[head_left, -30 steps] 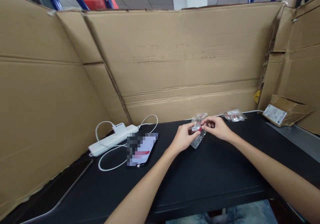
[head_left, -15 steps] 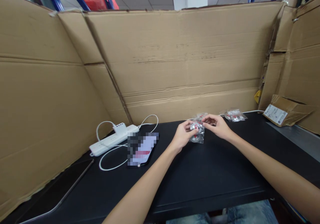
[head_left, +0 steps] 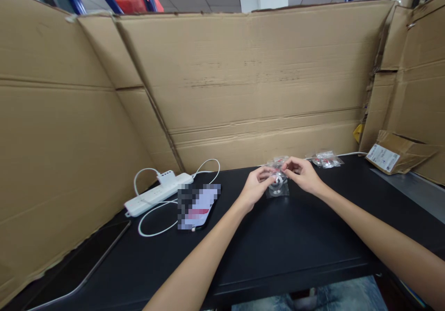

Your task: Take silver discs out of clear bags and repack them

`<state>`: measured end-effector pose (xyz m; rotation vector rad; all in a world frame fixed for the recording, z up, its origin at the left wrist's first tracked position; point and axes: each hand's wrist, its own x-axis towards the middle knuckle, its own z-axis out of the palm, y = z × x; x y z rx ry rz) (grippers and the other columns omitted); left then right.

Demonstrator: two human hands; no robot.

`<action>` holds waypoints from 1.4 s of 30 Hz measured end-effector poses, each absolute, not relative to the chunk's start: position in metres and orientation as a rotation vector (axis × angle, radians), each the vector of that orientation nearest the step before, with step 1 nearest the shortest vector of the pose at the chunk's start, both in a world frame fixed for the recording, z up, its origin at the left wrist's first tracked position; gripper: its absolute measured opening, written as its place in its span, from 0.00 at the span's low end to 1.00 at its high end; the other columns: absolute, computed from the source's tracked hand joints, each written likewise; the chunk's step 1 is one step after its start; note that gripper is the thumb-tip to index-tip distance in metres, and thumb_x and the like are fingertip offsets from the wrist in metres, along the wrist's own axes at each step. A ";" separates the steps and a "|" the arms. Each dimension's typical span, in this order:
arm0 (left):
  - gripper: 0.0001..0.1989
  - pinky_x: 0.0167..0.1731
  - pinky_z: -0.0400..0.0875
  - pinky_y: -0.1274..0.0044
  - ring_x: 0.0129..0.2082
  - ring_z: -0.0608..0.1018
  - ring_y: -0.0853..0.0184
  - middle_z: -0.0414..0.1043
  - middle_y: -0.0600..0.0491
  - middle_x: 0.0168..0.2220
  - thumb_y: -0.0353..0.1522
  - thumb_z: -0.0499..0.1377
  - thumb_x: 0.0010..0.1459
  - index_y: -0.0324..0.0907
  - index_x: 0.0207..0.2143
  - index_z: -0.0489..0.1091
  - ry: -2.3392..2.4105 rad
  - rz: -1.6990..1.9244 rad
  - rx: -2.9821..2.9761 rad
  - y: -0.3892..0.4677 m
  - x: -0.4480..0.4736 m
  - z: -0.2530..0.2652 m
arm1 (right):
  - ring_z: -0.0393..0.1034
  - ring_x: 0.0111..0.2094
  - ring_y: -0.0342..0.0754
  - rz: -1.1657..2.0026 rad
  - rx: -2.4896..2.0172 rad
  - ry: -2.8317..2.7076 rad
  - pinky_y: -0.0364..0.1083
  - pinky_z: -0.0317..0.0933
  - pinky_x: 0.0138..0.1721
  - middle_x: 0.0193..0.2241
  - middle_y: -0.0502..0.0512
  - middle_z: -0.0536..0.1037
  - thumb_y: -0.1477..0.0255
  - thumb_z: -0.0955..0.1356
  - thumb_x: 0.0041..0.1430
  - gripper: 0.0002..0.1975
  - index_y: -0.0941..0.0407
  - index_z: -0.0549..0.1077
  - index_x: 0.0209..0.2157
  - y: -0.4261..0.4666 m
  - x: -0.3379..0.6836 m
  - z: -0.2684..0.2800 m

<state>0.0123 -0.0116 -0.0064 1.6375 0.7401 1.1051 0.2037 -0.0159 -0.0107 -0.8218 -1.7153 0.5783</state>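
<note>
Between my hands hangs a small clear plastic packet (head_left: 277,187) with a round, silvery ring-shaped piece inside. My left hand (head_left: 256,187) pinches the packet's left side with thumb and fingers. From the right, my right hand (head_left: 301,174) closes thumb and fingertips on its upper right corner. Just behind my fingers lies another clear packet (head_left: 279,160) with red bits, partly hidden by the hands. Farther right along the back, several similar packets (head_left: 326,160) lie together on the black table (head_left: 288,241).
A white power strip (head_left: 156,195) with a plugged-in charger and cable stands at left, beside a phone (head_left: 200,209). A dark flat tablet-like panel (head_left: 79,264) lies at front left. An opened cardboard box (head_left: 399,153) sits at right. Cardboard walls (head_left: 264,79) enclose the table.
The packet has turned in my hands: its red-marked pieces showed before, and now a plain silvery ring faces me. Both hands stay in nearly the same place.
</note>
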 end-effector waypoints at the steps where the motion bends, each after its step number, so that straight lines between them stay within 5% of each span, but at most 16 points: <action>1: 0.15 0.44 0.71 0.71 0.39 0.79 0.63 0.78 0.47 0.37 0.35 0.65 0.51 0.38 0.40 0.72 0.735 1.113 1.644 -0.012 0.012 -0.005 | 0.67 0.28 0.43 0.574 -0.818 -1.703 0.43 0.64 0.30 0.27 0.51 0.72 0.68 0.68 0.56 0.06 0.57 0.71 0.31 -0.016 0.203 -0.011; 10: 0.15 0.43 0.72 0.70 0.44 0.77 0.62 0.76 0.45 0.45 0.30 0.62 0.52 0.39 0.44 0.71 0.707 0.983 1.713 -0.010 0.011 -0.007 | 0.71 0.27 0.45 0.757 -0.778 -1.490 0.48 0.73 0.30 0.26 0.51 0.72 0.63 0.72 0.51 0.11 0.56 0.70 0.30 -0.015 0.200 -0.011; 21: 0.13 0.38 0.71 0.73 0.35 0.79 0.63 0.78 0.49 0.36 0.30 0.59 0.53 0.38 0.42 0.73 0.843 0.901 2.069 -0.004 0.008 -0.020 | 0.73 0.25 0.44 1.025 -0.808 -1.436 0.49 0.74 0.31 0.26 0.49 0.73 0.64 0.75 0.46 0.15 0.57 0.70 0.29 -0.015 0.207 -0.009; 25: 0.07 0.33 0.70 0.76 0.31 0.78 0.65 0.77 0.51 0.31 0.30 0.58 0.55 0.39 0.36 0.74 0.895 0.952 2.147 -0.008 0.008 -0.018 | 0.73 0.28 0.46 0.828 -0.850 -1.559 0.49 0.74 0.30 0.28 0.51 0.73 0.65 0.72 0.51 0.11 0.57 0.71 0.32 -0.012 0.212 -0.011; 31: 0.07 0.31 0.69 0.77 0.29 0.76 0.66 0.76 0.52 0.29 0.32 0.58 0.56 0.39 0.35 0.74 0.917 0.976 2.233 -0.011 0.007 -0.017 | 0.70 0.44 0.50 0.299 -0.873 -1.836 0.49 0.69 0.43 0.43 0.57 0.71 0.71 0.70 0.54 0.07 0.54 0.76 0.37 -0.022 0.209 -0.004; 38: 0.07 0.31 0.68 0.78 0.29 0.76 0.67 0.76 0.53 0.30 0.32 0.58 0.57 0.40 0.36 0.73 0.891 0.960 2.274 -0.010 0.008 -0.018 | 0.70 0.42 0.50 0.218 -0.870 -2.013 0.48 0.67 0.40 0.41 0.56 0.73 0.70 0.71 0.54 0.09 0.53 0.75 0.39 -0.032 0.206 0.001; 42: 0.07 0.31 0.68 0.78 0.29 0.76 0.67 0.75 0.52 0.30 0.33 0.57 0.57 0.39 0.36 0.73 0.908 0.948 2.282 -0.010 0.008 -0.019 | 0.69 0.45 0.51 0.143 -0.868 -2.075 0.51 0.64 0.47 0.44 0.56 0.72 0.71 0.72 0.53 0.07 0.53 0.76 0.36 -0.035 0.204 0.004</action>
